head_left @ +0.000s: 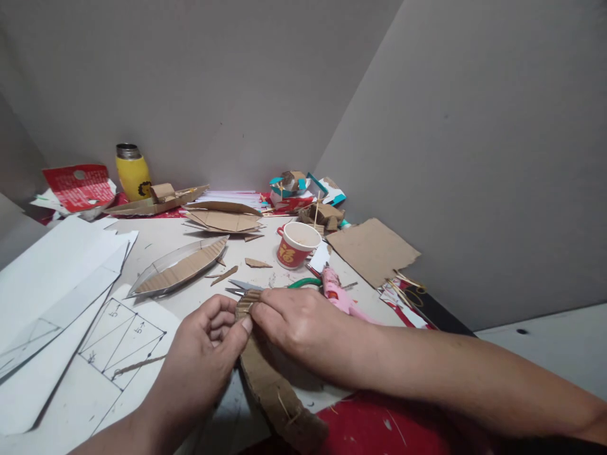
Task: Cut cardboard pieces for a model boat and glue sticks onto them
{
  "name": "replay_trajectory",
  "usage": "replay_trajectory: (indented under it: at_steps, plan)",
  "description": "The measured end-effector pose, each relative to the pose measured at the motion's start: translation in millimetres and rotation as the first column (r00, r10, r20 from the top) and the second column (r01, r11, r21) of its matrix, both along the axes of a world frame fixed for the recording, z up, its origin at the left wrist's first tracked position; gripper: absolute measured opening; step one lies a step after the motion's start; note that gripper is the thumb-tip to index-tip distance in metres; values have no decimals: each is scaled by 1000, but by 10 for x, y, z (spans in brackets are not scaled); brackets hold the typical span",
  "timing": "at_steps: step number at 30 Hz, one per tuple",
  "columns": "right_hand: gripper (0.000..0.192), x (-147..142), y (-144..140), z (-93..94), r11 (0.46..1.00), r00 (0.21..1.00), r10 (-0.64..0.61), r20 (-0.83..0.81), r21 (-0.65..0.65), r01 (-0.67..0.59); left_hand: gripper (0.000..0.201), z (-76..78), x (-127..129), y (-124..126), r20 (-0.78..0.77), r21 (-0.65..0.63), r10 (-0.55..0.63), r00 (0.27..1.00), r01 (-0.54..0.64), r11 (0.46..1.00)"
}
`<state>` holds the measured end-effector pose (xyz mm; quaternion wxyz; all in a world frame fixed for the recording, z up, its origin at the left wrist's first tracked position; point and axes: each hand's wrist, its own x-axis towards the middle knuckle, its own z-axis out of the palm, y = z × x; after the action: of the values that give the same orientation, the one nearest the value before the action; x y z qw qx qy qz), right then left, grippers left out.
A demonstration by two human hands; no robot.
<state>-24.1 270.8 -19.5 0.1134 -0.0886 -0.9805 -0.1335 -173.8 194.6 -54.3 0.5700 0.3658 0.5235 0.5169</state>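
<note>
A long strip of corrugated cardboard (272, 382) hangs down over the table's front edge, its upper end between my two hands. My left hand (208, 341) pinches that end from the left, thumb on top. From the right, my right hand (294, 319) is closed on the same end, its fingers partly hidden. Just behind my hands lie scissors (303, 282) with green handles, blades pointing left. A pink glue gun (339, 292) rests to the right of them. Left of my hands is a boat-shaped cardboard piece (183, 265) with a pale rim.
A red and white paper cup (298, 243) stands behind the scissors. Drawn paper sheets (126, 341) cover the left side. At the back are cardboard boats (222, 220) and a yellow bottle (131, 174). A flat cardboard sheet (374, 249) lies to the right, by the wall.
</note>
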Motion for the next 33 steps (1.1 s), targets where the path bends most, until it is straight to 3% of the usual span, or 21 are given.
replay_trajectory:
  at_steps: [15,20,23,26,28,29,31,33]
  plan:
    - [14,-6,-37,-54,995,998,18,66,-96,-12,21,-76,-47,-4,-119,6,3,993,-2,1000]
    - [17,-13,-38,-34,991,997,2,76,-131,8,24,-81,-45,2,-89,3,23,996,-23,1000]
    - [16,48,-38,20,979,999,6,-32,-201,-12,24,-74,-48,0,-61,-4,56,997,-56,998]
    - [16,185,-42,66,942,947,-42,-319,-329,-68,25,-56,-50,-2,-24,-25,87,996,-88,996]
    - [14,277,-45,65,873,869,-204,-452,-485,-47,24,-40,-48,-8,-16,-33,103,995,-103,994]
    - [14,309,-45,54,811,833,-307,-460,-585,-25,24,-33,-45,-12,-15,-32,109,994,-109,993]
    - [13,330,-47,20,619,787,-488,-376,-785,9,24,-23,-37,-24,-6,-30,118,993,-118,993]
    - [12,294,-50,-9,368,776,-591,-219,-929,18,24,-20,-30,-38,29,-35,118,993,-117,992]
